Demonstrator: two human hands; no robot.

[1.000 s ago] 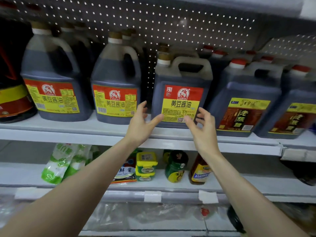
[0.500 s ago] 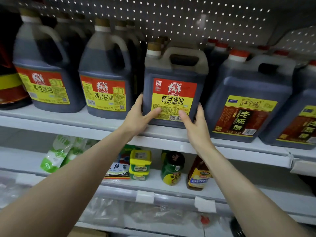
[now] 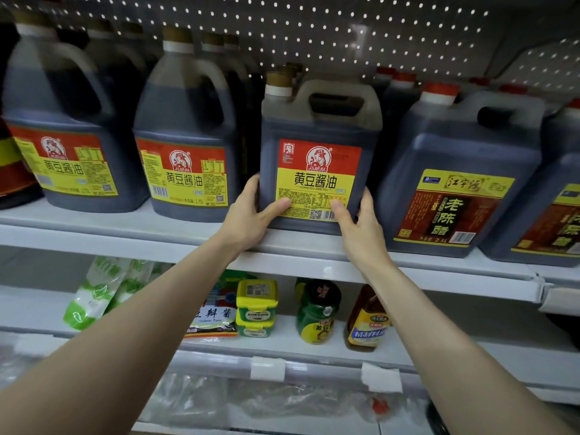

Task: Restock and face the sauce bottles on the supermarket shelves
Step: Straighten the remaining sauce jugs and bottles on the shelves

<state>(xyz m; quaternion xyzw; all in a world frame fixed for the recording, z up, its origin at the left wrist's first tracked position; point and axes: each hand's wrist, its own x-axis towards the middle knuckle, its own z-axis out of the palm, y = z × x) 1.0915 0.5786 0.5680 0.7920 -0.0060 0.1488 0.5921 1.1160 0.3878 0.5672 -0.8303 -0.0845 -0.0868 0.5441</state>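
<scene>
Upper shelf carrying a row of dark jugs in front of a pegboard. The centre jug, with a tan cap and a red-and-yellow label facing outward, is upright at the shelf's near edge; whether its base rests on the shelf cannot be told. It stands between a soy jug on the left and a red-capped vinegar jug on the right, with further jugs ranked behind. The left hand grasps its lower left corner, thumb laid across the label and fingers round the side; the right hand grasps the lower right corner likewise. Lower shelf, left to right: green pouches, stacked tubs, green jar, amber bottle.
</scene>
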